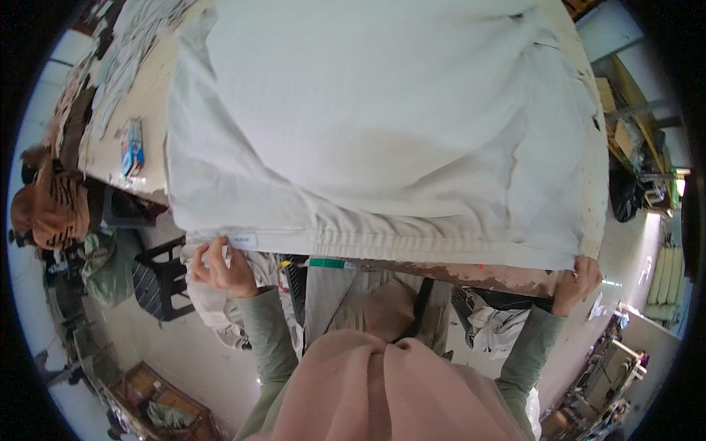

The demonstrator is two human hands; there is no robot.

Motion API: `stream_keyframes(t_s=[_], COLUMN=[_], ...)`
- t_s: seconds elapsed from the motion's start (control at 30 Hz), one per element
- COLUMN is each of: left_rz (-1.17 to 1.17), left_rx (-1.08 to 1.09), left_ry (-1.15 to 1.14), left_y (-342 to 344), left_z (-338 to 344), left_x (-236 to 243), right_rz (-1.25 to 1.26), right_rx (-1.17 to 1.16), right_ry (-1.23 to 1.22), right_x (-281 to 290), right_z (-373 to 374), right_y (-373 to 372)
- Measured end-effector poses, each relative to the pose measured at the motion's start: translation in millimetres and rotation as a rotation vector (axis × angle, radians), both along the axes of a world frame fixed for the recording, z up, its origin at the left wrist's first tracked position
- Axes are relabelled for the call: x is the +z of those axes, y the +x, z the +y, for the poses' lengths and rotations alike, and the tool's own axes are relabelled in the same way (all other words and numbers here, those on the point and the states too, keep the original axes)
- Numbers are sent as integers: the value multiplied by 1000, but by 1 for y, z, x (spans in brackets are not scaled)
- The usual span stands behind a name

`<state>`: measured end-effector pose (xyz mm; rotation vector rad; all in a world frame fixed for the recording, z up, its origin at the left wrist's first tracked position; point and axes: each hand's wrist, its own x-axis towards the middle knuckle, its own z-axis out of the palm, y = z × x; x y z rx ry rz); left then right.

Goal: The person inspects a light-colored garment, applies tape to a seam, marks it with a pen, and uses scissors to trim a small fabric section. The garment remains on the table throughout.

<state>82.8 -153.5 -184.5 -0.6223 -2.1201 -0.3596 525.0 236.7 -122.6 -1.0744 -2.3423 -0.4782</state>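
Observation:
A white garment (353,110) with a gathered elastic waistband (412,246) lies spread over the table, its waistband along the near edge. A small label (243,240) sits at the band's left end. Beside that label my left hand (224,270) pinches the band between thumb and fingertips, the other fingers curled. My right hand (578,285) is closed on the band's right corner at the table's edge. Between both hands the band runs nearly straight, with loose folds in the cloth just beyond it.
The pale worktable (151,84) has a worn near edge. A small blue box (132,147) stands on its left part. Below are a black plastic stool (163,279), piled pale cloth (220,312) and more cloth (496,327). A wooden crate (158,404) rests at lower left.

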Motion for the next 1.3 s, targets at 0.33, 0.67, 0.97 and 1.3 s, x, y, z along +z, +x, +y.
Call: stream_keyframes(t_s=[0.33, 0.67, 0.97, 1.3], left_rz=[19, -195, -133, -24], left_rx=[-176, -687, -661, -516], left_ry=[134, 331, 334, 302], left_y=[7, 32, 34, 21], left_z=[16, 45, 48, 37], left_x=[36, 57, 47, 44], right_rz=[210, 163, 287, 333], right_rx=[-426, -393, -327, -261], right_ry=[-54, -194, -92, 115], right_x=[-20, -17, 3, 4], right_z=[71, 117, 115, 94], right_y=[74, 80, 60, 43])
